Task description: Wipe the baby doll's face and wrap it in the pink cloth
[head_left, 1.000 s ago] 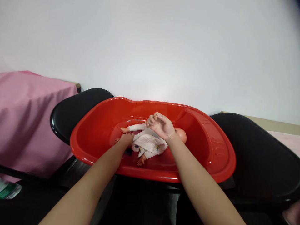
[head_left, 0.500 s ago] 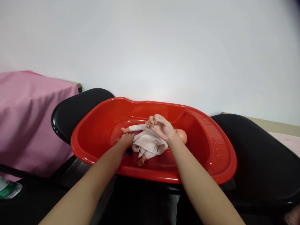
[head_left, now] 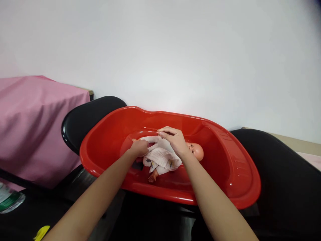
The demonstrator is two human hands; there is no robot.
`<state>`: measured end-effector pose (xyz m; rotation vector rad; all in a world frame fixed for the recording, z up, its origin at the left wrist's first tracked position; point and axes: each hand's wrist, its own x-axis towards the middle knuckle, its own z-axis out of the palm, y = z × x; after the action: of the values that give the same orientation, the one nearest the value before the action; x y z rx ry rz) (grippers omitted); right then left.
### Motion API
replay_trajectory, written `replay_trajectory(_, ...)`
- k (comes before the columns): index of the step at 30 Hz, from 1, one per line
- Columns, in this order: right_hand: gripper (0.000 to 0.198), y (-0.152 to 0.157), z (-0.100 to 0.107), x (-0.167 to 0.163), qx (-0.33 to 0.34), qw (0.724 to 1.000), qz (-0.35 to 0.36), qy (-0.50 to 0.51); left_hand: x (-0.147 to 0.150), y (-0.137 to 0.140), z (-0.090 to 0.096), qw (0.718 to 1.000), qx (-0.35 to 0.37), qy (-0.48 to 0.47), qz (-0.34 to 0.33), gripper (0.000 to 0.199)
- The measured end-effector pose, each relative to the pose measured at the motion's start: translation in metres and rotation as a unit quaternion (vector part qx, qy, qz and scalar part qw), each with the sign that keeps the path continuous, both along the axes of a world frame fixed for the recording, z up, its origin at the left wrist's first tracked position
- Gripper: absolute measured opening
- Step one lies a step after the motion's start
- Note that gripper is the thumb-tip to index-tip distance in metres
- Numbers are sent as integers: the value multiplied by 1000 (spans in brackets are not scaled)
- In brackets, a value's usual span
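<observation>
A baby doll [head_left: 196, 152] in a pale pink printed outfit [head_left: 163, 157] lies in a red plastic baby tub [head_left: 230, 174], head to the right. My right hand [head_left: 174, 139] is over the doll's chest, fingertips pinched on the white sleeve [head_left: 150, 138] of the doll's raised arm. My left hand [head_left: 139, 148] rests on the doll's lower body at the left, fingers closed on the outfit's cloth. One bare foot [head_left: 151, 179] pokes out at the tub's near side.
The tub sits across two black chair seats, one at the left [head_left: 85, 118] and one at the right [head_left: 283, 174]. A pink cloth [head_left: 35, 124] covers something at the far left. A green-and-white item [head_left: 11, 199] lies bottom left. A white wall stands behind.
My right hand has come down from a raised fist to pinch the doll's sleeve. My left hand shifted slightly right and up on the doll. The view moved a little.
</observation>
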<state>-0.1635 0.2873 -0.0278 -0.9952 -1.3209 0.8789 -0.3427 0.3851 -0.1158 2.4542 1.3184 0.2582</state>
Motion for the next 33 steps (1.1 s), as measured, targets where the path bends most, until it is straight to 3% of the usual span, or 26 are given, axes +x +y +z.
replay_trajectory(3, 17, -2, 1, -3, 21, 999, -9, -24, 6, -8, 26, 982, 139, -129, 25, 36)
replay_trajectory(7, 15, 0, -1, -6, 32, 998, -12, -43, 7, -19, 39, 898, 301, -318, -34, 34)
replay_trajectory(10, 13, 6, -5, -8, 39, 998, -13, -53, 5, -23, 37, 848, 368, -367, -99, 29)
replay_trajectory(13, 9, 10, -9, -10, 42, 997, -12, -59, 5, -25, 35, 824, 383, -397, -129, 27)
replay_trajectory(19, 17, 13, -17, -11, 80, 995, -5, -61, 9, -29, 37, 827, 381, -393, -126, 28)
replay_trajectory(23, 24, 13, -19, -10, 117, 989, -25, -92, 12, -32, 36, 841, 352, -394, -116, 29)
replay_trajectory(33, 28, 14, -26, -8, 153, 973, -68, -157, 15, -35, 35, 845, 318, -416, -105, 31)
